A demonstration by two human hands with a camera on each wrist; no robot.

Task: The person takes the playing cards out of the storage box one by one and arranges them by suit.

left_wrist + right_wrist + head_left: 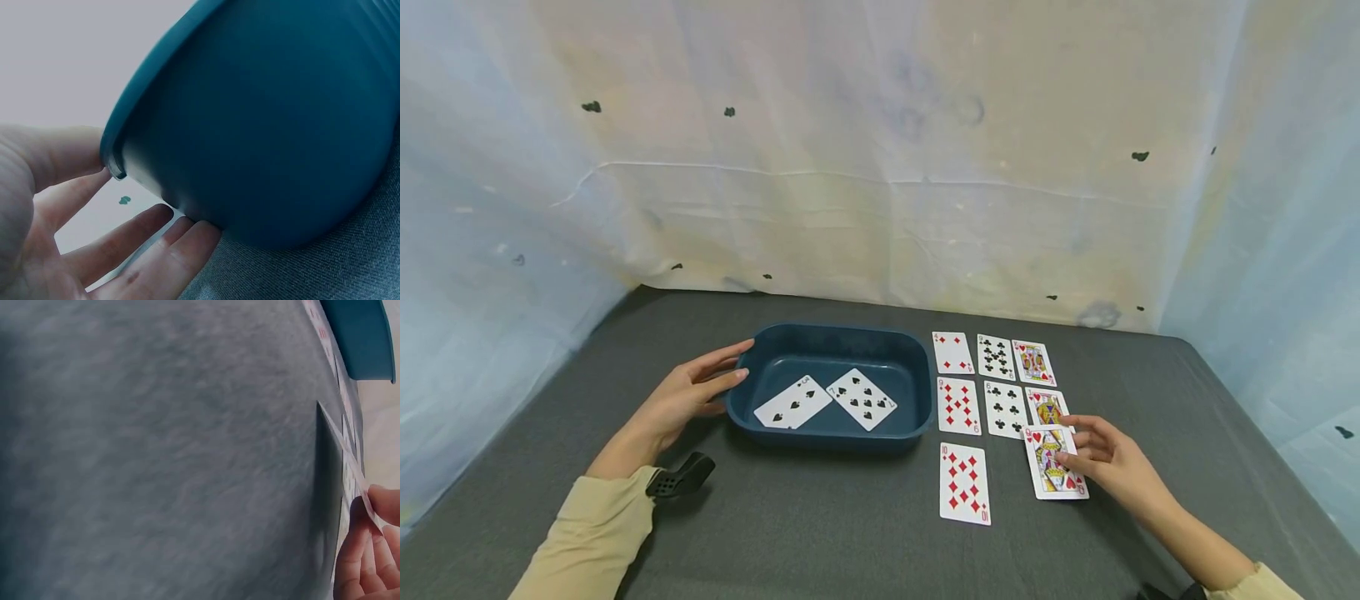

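Grey cloth covered the table [850, 542], backed by pale draped sheeting, with bare room along the near edge and far left. At centre sat the blue tray [917, 367], two spade cards lying inside. The left hand [688, 396], fingers straight and relaxed, touched the tray's left rim. Just right of the tray lay a grid of face-up cards. The right hand [1101, 458] pinched the queen of hearts [1051, 467] at the grid's near right, its right edge lifted off the cloth.
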